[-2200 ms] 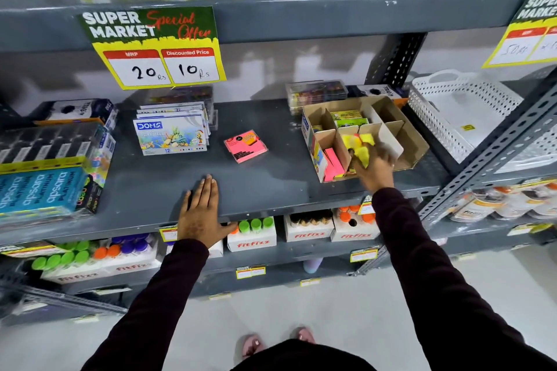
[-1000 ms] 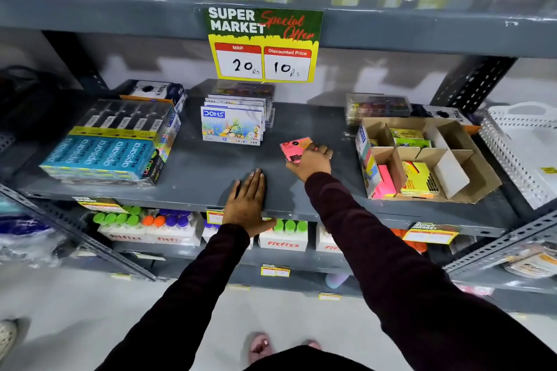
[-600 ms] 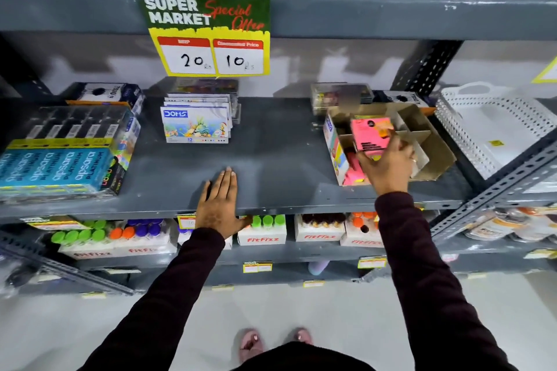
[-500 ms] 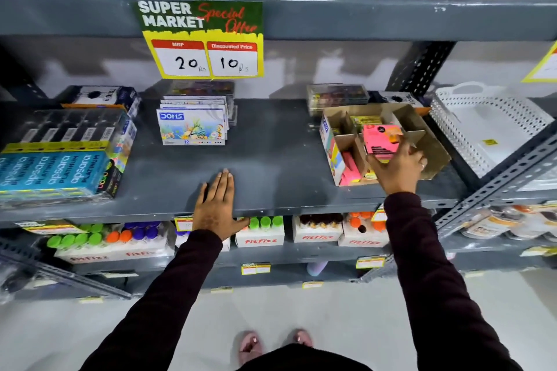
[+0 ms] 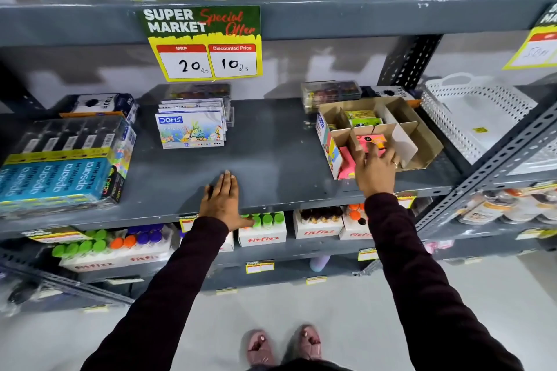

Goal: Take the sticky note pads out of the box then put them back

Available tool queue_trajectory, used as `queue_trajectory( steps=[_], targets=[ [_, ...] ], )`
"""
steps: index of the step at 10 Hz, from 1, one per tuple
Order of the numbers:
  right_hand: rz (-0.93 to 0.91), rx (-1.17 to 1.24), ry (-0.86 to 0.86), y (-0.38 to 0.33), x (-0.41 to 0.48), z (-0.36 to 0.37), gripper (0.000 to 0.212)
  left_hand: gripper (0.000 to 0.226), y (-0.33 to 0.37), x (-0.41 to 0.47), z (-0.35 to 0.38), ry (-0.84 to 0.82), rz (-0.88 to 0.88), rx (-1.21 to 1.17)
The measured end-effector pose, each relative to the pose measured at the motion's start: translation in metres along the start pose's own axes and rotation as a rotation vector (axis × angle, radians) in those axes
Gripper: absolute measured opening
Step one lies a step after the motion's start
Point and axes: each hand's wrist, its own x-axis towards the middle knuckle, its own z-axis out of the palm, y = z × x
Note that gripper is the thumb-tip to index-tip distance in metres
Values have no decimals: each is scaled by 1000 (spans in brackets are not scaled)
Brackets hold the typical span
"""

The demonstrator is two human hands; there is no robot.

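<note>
A divided cardboard box point(image 5: 422, 141) sits on the right of the grey shelf point(image 5: 271, 159). My right hand point(image 5: 375, 170) reaches into its middle front compartment, fingers on the near edge of a pink sticky note pad point(image 5: 375, 139) that lies low inside it. Another pink pad point(image 5: 346, 164) stands in the front left compartment. A green and yellow pad point(image 5: 360, 117) fills a back compartment. My left hand point(image 5: 223, 202) lies flat on the shelf's front edge, fingers together, holding nothing.
DOMS crayon packs point(image 5: 190, 129) stand at mid shelf, with a blue Apsara pack point(image 5: 60, 172) at the left. A clear case point(image 5: 330, 92) sits behind the box and a white basket point(image 5: 476, 117) to its right. A price sign point(image 5: 205, 42) hangs overhead. Fitfizz bottles point(image 5: 262, 229) line the shelf below.
My right hand picked the pink pad off the shelf, carried it right over the box and has lowered it into the middle front compartment. My left hand stayed flat on the shelf.
</note>
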Motion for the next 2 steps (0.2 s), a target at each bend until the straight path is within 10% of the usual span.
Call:
queue_trajectory(
  steps=[2],
  targets=[
    [-310,56,-183,-73,-23,-27,35,71,46,-15,-93,19,119,-97]
  ],
)
